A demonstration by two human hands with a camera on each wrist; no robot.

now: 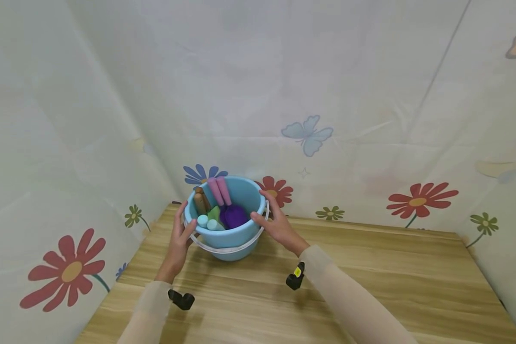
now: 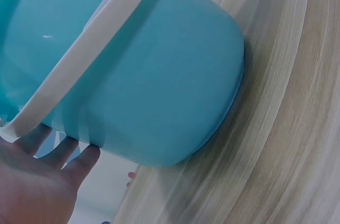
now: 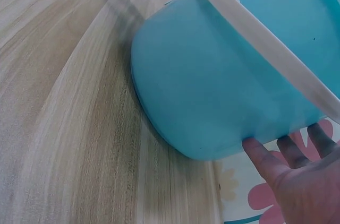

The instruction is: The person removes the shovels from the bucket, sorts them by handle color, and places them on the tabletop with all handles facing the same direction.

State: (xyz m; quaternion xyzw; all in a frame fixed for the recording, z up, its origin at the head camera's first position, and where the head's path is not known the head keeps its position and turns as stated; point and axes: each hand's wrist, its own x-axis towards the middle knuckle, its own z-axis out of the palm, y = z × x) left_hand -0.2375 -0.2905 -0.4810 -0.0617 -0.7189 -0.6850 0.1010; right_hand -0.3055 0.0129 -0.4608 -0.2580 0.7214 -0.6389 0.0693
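A light blue bucket (image 1: 240, 238) stands near the back left of the wooden table, its white handle (image 1: 228, 250) hanging down across the front. My left hand (image 1: 178, 246) grips its left side, thumb at the rim and fingers against the outer wall. On the opposite side my right hand (image 1: 282, 230) holds it the same way. Inside lie two pink rods (image 1: 220, 190), brown wooden handles (image 1: 201, 201), a round purple thing (image 1: 234, 217), a green piece (image 1: 215, 215) and two light blue rod ends (image 1: 203, 220). Their lower parts are hidden in the bucket.
The wood-grain table (image 1: 370, 277) extends to the right of the bucket. A pale curtain (image 1: 348, 71) printed with flowers and butterflies closes off the back and both sides, close behind the bucket. Black wrist mounts (image 1: 181, 300) sit below both hands.
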